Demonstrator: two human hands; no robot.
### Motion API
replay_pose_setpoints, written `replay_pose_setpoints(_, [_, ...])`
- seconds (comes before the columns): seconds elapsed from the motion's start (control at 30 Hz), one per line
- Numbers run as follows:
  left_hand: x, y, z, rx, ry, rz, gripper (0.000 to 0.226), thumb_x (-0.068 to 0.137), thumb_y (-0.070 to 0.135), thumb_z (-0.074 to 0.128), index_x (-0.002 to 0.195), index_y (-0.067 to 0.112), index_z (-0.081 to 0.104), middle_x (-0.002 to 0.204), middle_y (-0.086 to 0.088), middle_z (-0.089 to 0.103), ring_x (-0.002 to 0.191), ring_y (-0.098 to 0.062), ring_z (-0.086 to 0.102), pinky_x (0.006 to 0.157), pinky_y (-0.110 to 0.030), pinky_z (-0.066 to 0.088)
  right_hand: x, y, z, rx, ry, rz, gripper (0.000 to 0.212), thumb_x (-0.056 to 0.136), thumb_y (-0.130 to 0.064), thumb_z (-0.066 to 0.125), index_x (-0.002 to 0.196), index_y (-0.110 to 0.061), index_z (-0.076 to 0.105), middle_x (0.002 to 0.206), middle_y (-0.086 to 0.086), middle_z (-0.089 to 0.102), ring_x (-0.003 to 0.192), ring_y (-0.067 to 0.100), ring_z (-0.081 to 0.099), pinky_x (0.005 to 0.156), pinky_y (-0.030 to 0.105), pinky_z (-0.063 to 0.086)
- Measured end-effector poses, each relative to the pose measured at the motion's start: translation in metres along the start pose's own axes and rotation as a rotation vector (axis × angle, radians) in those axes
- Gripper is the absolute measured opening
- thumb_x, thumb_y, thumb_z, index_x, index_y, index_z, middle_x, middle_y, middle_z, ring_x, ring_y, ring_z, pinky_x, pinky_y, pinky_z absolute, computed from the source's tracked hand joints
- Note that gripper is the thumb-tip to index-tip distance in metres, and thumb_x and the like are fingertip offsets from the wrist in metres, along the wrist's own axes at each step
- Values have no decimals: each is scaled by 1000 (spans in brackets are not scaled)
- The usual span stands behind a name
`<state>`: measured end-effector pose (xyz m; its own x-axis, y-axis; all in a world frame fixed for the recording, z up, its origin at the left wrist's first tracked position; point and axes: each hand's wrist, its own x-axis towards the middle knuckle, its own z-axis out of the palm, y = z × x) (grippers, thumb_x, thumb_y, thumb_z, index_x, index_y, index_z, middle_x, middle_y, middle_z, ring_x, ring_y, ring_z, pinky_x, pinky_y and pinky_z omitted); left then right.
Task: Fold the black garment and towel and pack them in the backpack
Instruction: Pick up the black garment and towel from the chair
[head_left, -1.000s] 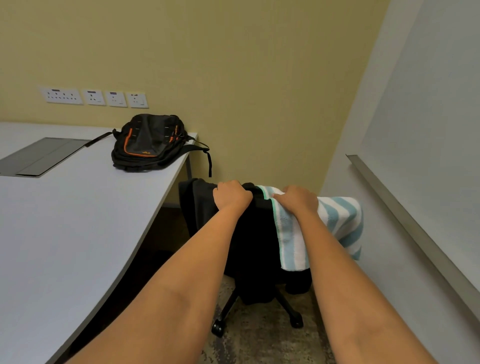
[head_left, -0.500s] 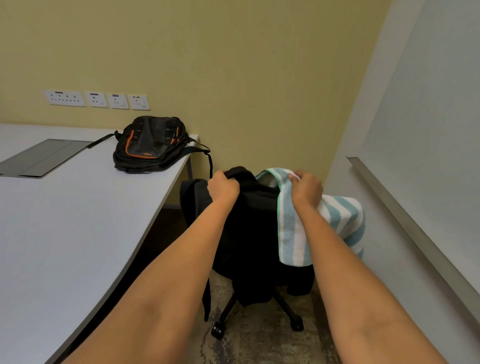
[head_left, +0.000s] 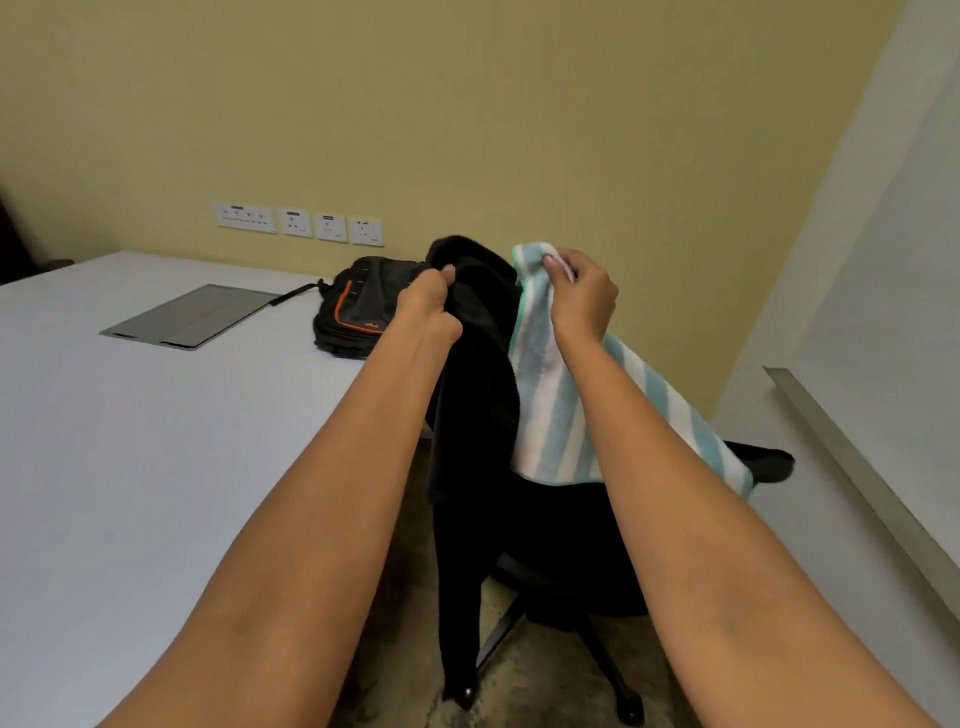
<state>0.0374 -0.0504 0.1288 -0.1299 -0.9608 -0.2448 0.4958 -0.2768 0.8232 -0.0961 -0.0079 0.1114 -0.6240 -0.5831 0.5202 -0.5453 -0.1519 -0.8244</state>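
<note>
1. Dim, warm, even indoor light; shadows faint and soft.
2. Slight softness around the left hand (head_left: 427, 306) and right hand (head_left: 582, 299) at their grips.
3. Black garment (head_left: 475, 395) under the left grip nearly featureless, folds lost in darkness.
4. Towel (head_left: 550, 415) under the right grip brighter, stripes soft-edged.
5. Wide-angle bending far right of the grips, along the wall ledge (head_left: 852, 467).

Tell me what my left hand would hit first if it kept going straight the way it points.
The left hand grips the black garment, so that fabric comes first. Past it, the line seems to skirt the backpack and reach the yellow wall, though depth is unclear.
</note>
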Motion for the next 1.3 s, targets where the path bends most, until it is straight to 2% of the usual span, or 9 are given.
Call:
replay_pose_setpoints(0.07, [-5, 27, -10, -68, -2, 33, 37, 96, 12, 51, 130, -2, 50, 110, -15, 63, 80, -25, 60, 72, -34, 51, -4, -22, 24, 67, -24, -22, 23, 94, -25, 56, 107, -12, 69, 104, 3, 71, 98, 16, 63, 83, 19, 42])
replay_pose_setpoints(0.2, [-4, 78, -37, -158, -14, 106, 37, 97, 13, 49, 130, -5, 49, 133, -18, 54, 122, -26, 53, 96, -29, 44, -11, -60, 81, 152, -89, -65, 22, 93, -25, 56, 105, -11, 69, 103, 3, 71, 96, 17, 63, 84, 21, 45])
replay_pose_setpoints(0.3, [8, 117, -66, -218, 10, 185, 34, 97, 11, 50, 125, -8, 52, 112, -19, 62, 112, -25, 57, 80, -27, 47, -17, -88, 130, 222, -125, -70, 23, 93, -25, 56, 106, -11, 69, 104, 2, 71, 97, 15, 63, 86, 25, 48])
replay_pose_setpoints(0.4, [32, 158, -99, -285, -9, 234, 22, 98, 11, 47, 91, -7, 57, 75, -10, 51, 74, -19, 55, 60, -22, 45, -21, -117, 181, 300, -139, -78, 22, 93, -25, 56, 106, -11, 69, 103, 1, 70, 92, 11, 61, 80, 19, 45])
replay_pose_setpoints(0.57, [85, 218, -165, -278, 59, 240, 29, 98, 15, 50, 72, 2, 51, 68, -4, 48, 50, -10, 49, 44, -15, 43, -29, -155, 269, 368, -204, -48, 21, 93, -26, 57, 104, -13, 69, 103, 0, 70, 95, 12, 61, 82, 21, 46])
replay_pose_setpoints(0.73, [128, 254, -240, -230, 202, 254, 28, 94, 16, 57, 113, -3, 58, 83, -13, 58, 67, -21, 58, 76, -33, 53, -46, -170, 349, 387, -297, -18, 21, 93, -24, 57, 104, -10, 67, 103, 1, 68, 91, 9, 56, 79, 19, 41])
replay_pose_setpoints(0.83, [157, 263, -286, -237, 303, 243, 37, 91, 17, 61, 122, -4, 55, 107, -18, 64, 87, -29, 63, 92, -40, 51, -55, -168, 393, 363, -344, 0, 20, 93, -24, 58, 104, -11, 68, 104, 1, 69, 95, 13, 59, 78, 18, 39])
replay_pose_setpoints(1.07, [202, 253, -367, -115, 550, 239, 45, 89, 16, 64, 129, 1, 51, 125, -15, 57, 113, -30, 57, 98, -38, 48, -64, -137, 471, 238, -438, 29, 21, 93, -28, 56, 106, -16, 68, 107, -1, 68, 93, 11, 56, 77, 21, 37])
replay_pose_setpoints(1.3, [263, 229, -422, 102, 720, 249, 37, 91, 15, 59, 127, 9, 55, 122, -11, 59, 105, -26, 56, 95, -32, 46, -48, -105, 541, 125, -449, -66, 25, 95, -32, 52, 110, -19, 66, 104, 2, 69, 96, 21, 61, 70, 25, 37])
